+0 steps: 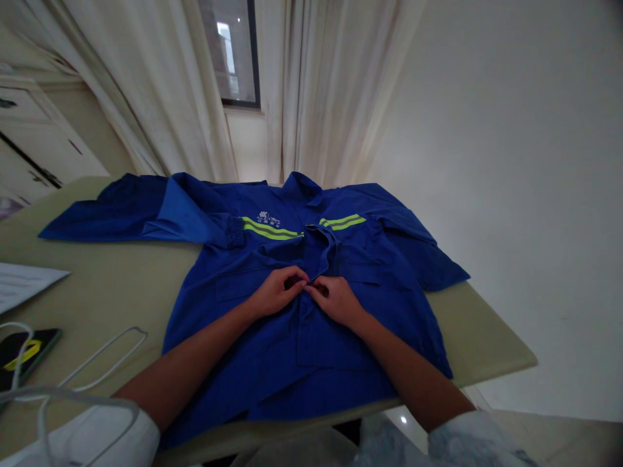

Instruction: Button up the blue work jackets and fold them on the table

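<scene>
A royal-blue work jacket (302, 344) lies flat and face up on a beige table (479, 344), its sleeves spread to both sides. Yellow-green reflective stripes (272, 228) cross the chest below the collar. My left hand (277, 292) and my right hand (335, 301) meet at the centre of the jacket's front placket (306, 305), with the fingers of both pinching the blue fabric. Whether a button lies between them is hidden by my fingers.
A sheet of paper (24, 285), a dark phone with a yellow mark (24, 353) and a looped white cable (100, 360) lie on the table's left side. The table's near edge runs below the jacket. Curtains, a window and a white cabinet stand behind.
</scene>
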Available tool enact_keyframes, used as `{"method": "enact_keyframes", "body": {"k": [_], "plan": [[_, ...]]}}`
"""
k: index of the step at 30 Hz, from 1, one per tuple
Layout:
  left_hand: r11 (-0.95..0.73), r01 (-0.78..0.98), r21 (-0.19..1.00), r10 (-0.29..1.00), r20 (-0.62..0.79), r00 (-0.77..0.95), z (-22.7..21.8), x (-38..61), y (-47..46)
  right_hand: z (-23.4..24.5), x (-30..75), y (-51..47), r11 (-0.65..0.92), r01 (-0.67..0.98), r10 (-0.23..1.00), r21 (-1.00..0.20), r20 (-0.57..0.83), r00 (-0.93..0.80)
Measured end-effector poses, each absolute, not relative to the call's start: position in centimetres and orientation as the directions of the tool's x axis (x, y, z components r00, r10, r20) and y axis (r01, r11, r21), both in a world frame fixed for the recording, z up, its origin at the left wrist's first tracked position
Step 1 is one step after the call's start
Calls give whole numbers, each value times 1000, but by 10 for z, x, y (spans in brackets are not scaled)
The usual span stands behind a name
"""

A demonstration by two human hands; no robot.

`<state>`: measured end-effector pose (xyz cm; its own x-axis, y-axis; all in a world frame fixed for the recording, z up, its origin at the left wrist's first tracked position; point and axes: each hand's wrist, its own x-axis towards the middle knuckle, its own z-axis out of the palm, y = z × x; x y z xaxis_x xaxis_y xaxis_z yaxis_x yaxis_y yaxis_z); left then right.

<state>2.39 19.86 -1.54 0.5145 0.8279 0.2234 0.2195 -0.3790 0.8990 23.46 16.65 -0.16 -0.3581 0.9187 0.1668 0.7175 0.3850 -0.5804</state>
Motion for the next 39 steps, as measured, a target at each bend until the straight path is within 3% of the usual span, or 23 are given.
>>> {"method": "enact_keyframes", "body": {"k": [3, 6, 14, 17, 23, 30, 36, 39], "plan": [[-413, 225, 883, 819, 252, 516, -13, 25, 197, -1, 239, 170, 357, 622, 915, -697, 125, -385], [-425, 254, 869, 821, 251, 513, -14, 25, 197, -1, 241, 172, 362, 605, 909, -709, 124, -398], [-476, 299, 827, 804, 272, 528, -17, 28, 196, -13, 238, 170, 468, 781, 883, -414, 175, -436], [-420, 266, 868, 837, 257, 483, -15, 29, 196, -12, 238, 171, 525, 765, 851, -372, 255, -460], [-397, 220, 891, 846, 262, 464, -17, 26, 199, -10, 238, 174, 527, 675, 849, -517, 286, -444], [-418, 219, 882, 845, 289, 451, -21, 27, 200, -8, 235, 169, 551, 743, 833, -380, 292, -470], [-348, 179, 920, 861, 238, 449, -20, 25, 201, -4, 238, 169, 511, 677, 859, -530, 293, -419], [-377, 188, 907, 848, 257, 463, -18, 25, 200, -3, 238, 168, 458, 704, 888, -543, 247, -387]]}}
